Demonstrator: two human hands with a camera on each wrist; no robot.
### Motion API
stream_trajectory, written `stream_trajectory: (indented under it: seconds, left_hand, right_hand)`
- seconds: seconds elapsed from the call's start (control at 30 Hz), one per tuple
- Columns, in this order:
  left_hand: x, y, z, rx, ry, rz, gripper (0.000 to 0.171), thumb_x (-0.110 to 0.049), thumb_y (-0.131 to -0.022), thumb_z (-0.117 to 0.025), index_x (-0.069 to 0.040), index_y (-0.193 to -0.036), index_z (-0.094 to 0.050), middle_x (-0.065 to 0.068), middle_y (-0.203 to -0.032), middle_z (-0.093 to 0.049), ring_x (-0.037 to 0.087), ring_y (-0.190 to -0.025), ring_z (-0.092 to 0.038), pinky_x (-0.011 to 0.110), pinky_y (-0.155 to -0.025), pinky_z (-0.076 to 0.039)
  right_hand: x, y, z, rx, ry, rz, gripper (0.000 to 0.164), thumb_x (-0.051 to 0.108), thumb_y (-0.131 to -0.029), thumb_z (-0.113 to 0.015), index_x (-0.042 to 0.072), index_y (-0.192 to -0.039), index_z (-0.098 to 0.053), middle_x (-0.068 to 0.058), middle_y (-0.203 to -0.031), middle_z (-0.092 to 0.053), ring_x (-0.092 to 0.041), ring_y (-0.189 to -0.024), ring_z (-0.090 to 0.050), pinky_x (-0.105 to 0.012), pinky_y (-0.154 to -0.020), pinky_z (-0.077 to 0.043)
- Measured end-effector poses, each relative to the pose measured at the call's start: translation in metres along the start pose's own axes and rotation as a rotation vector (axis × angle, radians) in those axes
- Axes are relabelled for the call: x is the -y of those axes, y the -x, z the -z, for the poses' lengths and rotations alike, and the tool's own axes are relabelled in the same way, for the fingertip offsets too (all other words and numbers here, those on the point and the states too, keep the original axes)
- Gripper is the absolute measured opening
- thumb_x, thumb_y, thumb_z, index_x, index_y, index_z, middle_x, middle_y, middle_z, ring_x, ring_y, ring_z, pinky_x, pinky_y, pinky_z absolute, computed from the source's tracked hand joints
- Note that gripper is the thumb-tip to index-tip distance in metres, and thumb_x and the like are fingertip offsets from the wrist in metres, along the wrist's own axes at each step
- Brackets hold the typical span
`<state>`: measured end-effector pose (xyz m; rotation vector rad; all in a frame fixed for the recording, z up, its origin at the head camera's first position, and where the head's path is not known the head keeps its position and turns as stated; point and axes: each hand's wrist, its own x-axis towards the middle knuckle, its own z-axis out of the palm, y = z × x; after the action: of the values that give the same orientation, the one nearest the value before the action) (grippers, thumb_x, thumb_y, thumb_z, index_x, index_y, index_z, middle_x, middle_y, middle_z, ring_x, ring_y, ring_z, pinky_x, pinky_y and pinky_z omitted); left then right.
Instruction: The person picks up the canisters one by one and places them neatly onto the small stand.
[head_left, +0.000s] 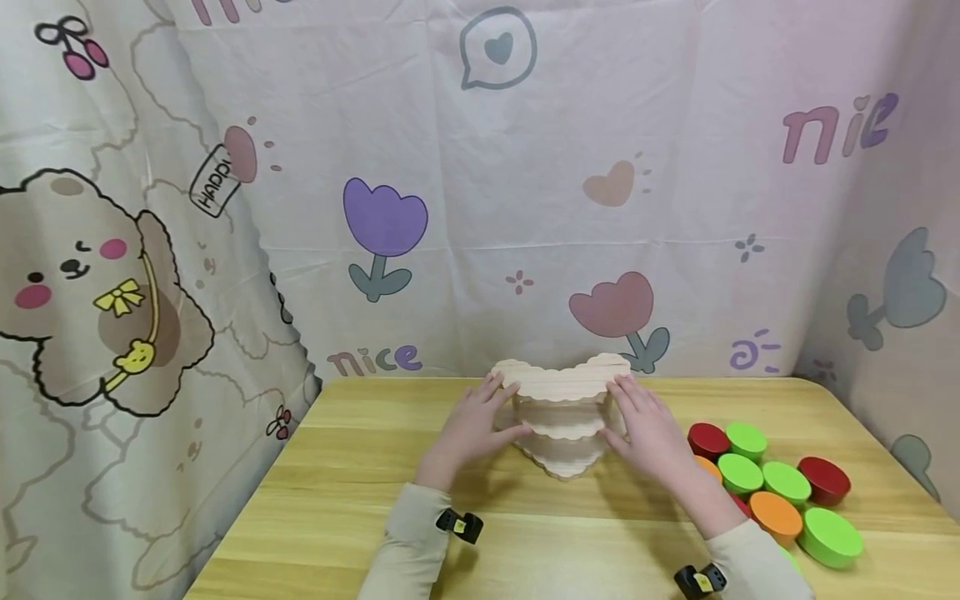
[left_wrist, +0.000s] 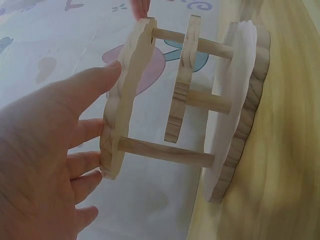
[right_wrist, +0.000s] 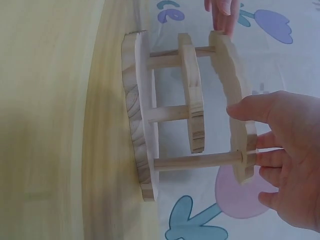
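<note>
A tiered pale wooden stand [head_left: 564, 431] with scalloped shelves stands on the table. Round wooden pegs join its shelves, as the left wrist view shows. My left hand [head_left: 472, 425] holds the left end of its top shelf [left_wrist: 116, 135], the thumb at the front edge and the fingers on the outer side. At the opposite end, my right hand [head_left: 651, 429] holds the same shelf, its thumb [right_wrist: 250, 107] against the front edge and some fingertips along the top. Part of the shelf's ends is hidden by my fingers in the head view.
To the right of my right arm lie several round pieces in green, such as the green piece [head_left: 831, 537], red, such as the red piece [head_left: 825, 481], and orange, such as the orange piece [head_left: 776, 517]. Behind the wooden table [head_left: 322, 500] hangs a printed curtain [head_left: 495, 167].
</note>
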<state>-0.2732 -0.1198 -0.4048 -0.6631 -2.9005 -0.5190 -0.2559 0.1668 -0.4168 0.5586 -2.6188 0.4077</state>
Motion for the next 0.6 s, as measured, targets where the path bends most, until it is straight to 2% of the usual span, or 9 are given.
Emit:
stream_trajectory:
  seconds: [0.1, 0.43, 0.6]
  left_hand:
    - [0.0001, -0.0049, -0.0032, -0.002, 0.006, -0.006, 0.076, -0.062, -0.090, -0.055, -0.028, -0.153, -0.031, 0.005, -0.164, -0.018, 0.025, -0.153, -0.014, 0.051, -0.124, -0.011]
    - [0.0000, -0.0099, -0.0085, -0.024, 0.004, -0.018, 0.075, -0.061, -0.090, -0.056, -0.029, -0.153, -0.032, 0.005, -0.164, -0.020, 0.027, -0.153, -0.016, 0.051, -0.124, -0.011]
    - [-0.0001, -0.0101, -0.0100, -0.037, 0.010, -0.028, 0.074, -0.061, -0.090, -0.056, -0.029, -0.152, -0.033, 0.006, -0.164, -0.021, 0.028, -0.152, -0.016, 0.053, -0.123, -0.013]
  right_hand:
    - [-0.0032, 0.0024, 0.0000, -0.016, 0.006, 0.000, 0.075, 0.025, -0.081, -0.078, -0.005, -0.140, -0.045, -0.025, -0.147, -0.044, -0.043, -0.139, -0.036, -0.061, -0.113, -0.031]
    - [-0.0068, 0.0043, 0.0046, 0.037, -0.002, -0.035, 0.076, 0.030, -0.084, -0.075, -0.003, -0.144, -0.041, -0.023, -0.152, -0.039, -0.043, -0.143, -0.030, -0.061, -0.115, -0.027]
    - [-0.0105, 0.0095, 0.0093, 0.034, 0.016, -0.007, 0.074, 0.031, -0.085, -0.073, -0.003, -0.144, -0.043, -0.022, -0.152, -0.040, -0.043, -0.143, -0.030, -0.060, -0.115, -0.028]
